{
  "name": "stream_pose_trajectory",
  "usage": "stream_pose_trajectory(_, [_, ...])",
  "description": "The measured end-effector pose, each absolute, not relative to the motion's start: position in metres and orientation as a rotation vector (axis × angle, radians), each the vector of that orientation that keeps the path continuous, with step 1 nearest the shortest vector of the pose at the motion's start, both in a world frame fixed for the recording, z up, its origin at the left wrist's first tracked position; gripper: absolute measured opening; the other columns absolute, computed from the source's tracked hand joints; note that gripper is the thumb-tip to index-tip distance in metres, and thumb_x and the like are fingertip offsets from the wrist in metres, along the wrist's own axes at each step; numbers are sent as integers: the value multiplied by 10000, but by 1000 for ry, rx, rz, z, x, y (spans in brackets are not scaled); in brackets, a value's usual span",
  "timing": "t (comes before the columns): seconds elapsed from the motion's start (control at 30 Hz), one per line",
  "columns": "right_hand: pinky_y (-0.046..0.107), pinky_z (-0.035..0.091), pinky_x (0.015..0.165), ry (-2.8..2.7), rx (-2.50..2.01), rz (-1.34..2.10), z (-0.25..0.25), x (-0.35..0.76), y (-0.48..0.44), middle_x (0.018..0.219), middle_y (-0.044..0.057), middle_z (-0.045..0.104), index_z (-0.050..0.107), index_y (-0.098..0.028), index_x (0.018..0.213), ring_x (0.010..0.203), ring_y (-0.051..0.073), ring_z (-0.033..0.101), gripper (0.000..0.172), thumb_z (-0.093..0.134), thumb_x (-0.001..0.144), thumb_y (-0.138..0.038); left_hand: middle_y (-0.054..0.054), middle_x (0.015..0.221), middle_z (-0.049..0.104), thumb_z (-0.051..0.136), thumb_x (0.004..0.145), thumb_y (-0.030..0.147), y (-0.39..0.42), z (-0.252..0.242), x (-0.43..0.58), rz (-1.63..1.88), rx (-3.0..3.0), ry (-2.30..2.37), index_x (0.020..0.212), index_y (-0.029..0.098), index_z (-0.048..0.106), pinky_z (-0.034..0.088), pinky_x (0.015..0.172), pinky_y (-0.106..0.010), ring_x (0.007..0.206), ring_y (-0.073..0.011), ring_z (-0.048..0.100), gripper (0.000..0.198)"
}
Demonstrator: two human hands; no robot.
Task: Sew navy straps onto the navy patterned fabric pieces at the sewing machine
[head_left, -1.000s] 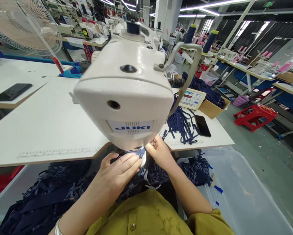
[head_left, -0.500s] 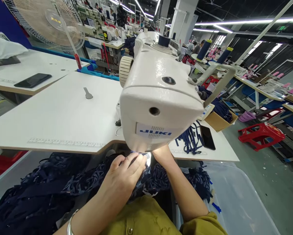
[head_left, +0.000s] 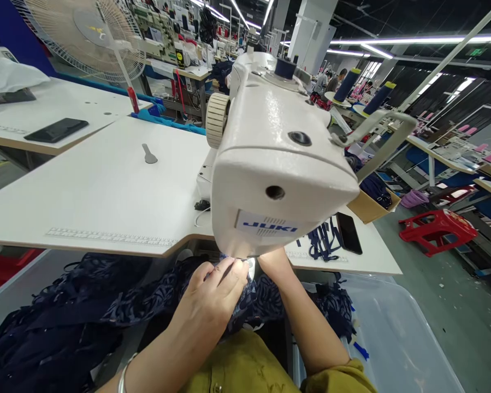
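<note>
A white sewing machine marked JUKI stands in front of me, its needle area hidden under its head. My left hand is closed on navy patterned fabric just below the machine head, its fingertips bent and close together. Only the back and wrist of my right hand show under the machine's right side; its fingers are hidden behind the head. The same dark patterned cloth runs from a big pile at lower left, past my hands, to a bunch at right.
On the white table lie a flat grey metal piece, navy straps and a phone. A clear plastic bin stands at lower right. A fan, a cardboard box and a red stool are farther off.
The view has shifted slightly, so the machine appears a little farther right. My left hand's fingers are bent more at the cloth; my right hand stays under the machine head.
</note>
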State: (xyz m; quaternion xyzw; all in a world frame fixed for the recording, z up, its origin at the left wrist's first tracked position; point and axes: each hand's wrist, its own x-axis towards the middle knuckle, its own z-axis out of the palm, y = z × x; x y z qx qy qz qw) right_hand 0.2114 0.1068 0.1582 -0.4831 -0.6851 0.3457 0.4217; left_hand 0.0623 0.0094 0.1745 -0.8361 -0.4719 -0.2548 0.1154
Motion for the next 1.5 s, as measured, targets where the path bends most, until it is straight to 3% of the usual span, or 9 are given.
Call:
stream_pose_trajectory(0.17, [330,514,773,-1694,-1164,866,158,210,107,840,65,703,642,-185,843,766,199,631,150,518,785,-246,-20,1160,690,373,966,113,10,172,63,-786,-2437,-1372,1095,189,651,325,872,-350,1047,-175,595,316])
stream_pose_trajectory(0.33, [331,518,809,-1773,-1156,865,158,212,108,850,64,724,671,-191,901,820,211,651,200,514,786,-237,-30,1063,717,454,972,274,10,175,65,-830,-2355,-1441,1114,168,635,335,828,-343,987,-177,623,254])
stream_pose_trajectory(0.73, [328,518,831,-1789,-1159,859,160,213,109,946,68,730,697,-187,921,859,212,652,227,514,787,-207,-27,1098,711,474,961,293,7,172,62,-934,-2363,-1484,1133,197,618,328,870,-365,1050,-199,620,243])
stream_pose_trajectory(0.97, [336,517,787,-1806,-1254,879,152,215,110,722,30,678,688,-182,858,785,215,627,174,529,789,-196,-7,1129,706,499,953,262,7,168,63,-963,-2386,-1438,1182,209,594,316,882,-379,1075,-200,615,254])
stream_pose_trajectory(1.5, [326,515,776,-1767,-1234,855,153,213,106,639,5,632,684,-189,848,739,198,620,172,525,787,-213,-23,1140,703,471,963,262,8,167,69,-905,-2368,-1457,1187,218,607,314,900,-378,1069,-196,617,266])
